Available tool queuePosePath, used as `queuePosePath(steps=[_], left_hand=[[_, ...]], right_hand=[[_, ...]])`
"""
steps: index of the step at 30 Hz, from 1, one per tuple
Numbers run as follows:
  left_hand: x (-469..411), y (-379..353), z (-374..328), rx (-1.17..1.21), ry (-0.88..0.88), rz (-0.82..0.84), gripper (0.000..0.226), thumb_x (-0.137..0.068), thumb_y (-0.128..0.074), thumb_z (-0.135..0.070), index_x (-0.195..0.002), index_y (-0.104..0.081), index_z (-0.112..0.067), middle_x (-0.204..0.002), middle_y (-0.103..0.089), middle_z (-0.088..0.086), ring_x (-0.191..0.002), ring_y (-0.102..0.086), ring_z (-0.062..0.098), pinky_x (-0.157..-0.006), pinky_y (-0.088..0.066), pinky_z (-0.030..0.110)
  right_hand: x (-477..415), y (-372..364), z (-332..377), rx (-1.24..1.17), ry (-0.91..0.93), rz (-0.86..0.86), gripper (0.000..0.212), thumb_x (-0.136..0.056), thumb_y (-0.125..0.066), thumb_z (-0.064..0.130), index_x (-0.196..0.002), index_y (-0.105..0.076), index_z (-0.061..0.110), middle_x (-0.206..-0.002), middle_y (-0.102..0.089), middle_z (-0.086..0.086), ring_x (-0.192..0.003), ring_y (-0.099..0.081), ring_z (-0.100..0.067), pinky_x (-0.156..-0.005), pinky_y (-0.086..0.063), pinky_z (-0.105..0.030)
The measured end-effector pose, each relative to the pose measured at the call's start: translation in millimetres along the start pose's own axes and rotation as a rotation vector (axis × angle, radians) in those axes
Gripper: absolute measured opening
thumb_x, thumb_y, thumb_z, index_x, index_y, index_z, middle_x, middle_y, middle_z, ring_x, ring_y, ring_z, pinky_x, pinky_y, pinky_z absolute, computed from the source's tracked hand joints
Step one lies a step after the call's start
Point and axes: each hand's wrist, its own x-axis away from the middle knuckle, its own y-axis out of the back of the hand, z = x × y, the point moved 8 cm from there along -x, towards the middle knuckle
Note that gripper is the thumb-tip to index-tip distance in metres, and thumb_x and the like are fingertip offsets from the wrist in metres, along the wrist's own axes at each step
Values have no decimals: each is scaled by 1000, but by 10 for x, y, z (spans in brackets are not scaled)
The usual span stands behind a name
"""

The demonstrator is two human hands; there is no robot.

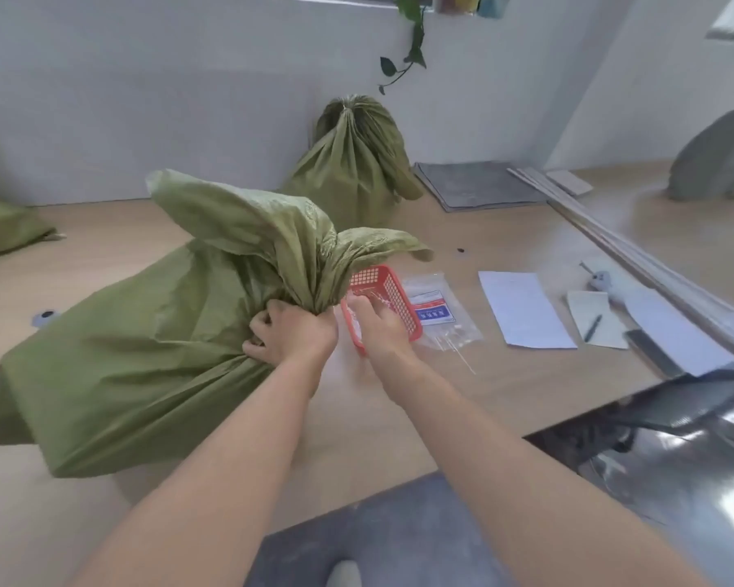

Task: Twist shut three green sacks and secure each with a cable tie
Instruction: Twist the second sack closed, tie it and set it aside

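Our left hand (291,332) clenches the twisted neck of the green sack (124,353), best held tight, while our right hand (376,326), grip unclear, probes the red basket (393,290).

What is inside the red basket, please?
The right hand reaches into the red basket, among thin white strips, probably cable ties. The hand and the green sack cover the rest, so their number is unknown.

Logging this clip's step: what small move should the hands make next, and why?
Probably lift one tie from the basket with the right hand and carry it to the neck of the sack. The left hand grips that twisted neck, which shows no tie, while the right hand is inside the basket; whether it already pinches a tie is unclear.
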Motion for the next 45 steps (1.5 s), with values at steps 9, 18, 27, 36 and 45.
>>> queuePosePath(steps=[9,18,27,36,45], left_hand=[[558,-870,-61,-243,-64,115,39,-87,-50,-47,-110,-70,-22,-140,-44,-7,-138,-26,24,-117,-15,53],[665,-1287,-418,-269,45,-114,40,-88,-55,-46,-110,-72,-18,-139,-48,-2,-139,-28,27,-118,-15,55],[539,-1688,-685,-302,33,-214,31,-83,-64,-39,-100,-74,-16,-136,-47,-3,-138,-28,28,-118,-12,61],[359,-1955,-841,-337,-38,-227,24,-77,-67,-36,-96,-75,-23,-134,-48,-5,-136,-29,28,-117,-12,61],[234,-2065,-900,-344,-74,-224,26,-77,-65,-35,-97,-75,-22,-133,-47,-5,-135,-30,27,-118,-12,61]], right_hand=[[-20,1110,-896,57,-85,-197,32,-97,-38,16,-106,-68,22,-93,-64,0,-92,-58,-24,-80,-43,-32],[-725,1708,-1566,164,-131,-39,41,-99,-49,13,-139,-61,9,-141,-63,-6,-132,-57,-26,-109,-44,-32],[-1509,2049,-2274,593,-152,95,43,-102,-46,20,-141,-57,4,-164,-34,-13,-145,-44,-30,-113,-39,-35],[-2045,2088,-2800,960,-153,113,46,-101,-44,26,-143,-46,8,-167,-16,-17,-152,-25,-35,-119,-29,-42],[-2096,2045,-3027,1149,-49,39,41,-100,-42,8,-138,-56,4,-149,-48,-17,-139,-46,-31,-110,-42,-37]])
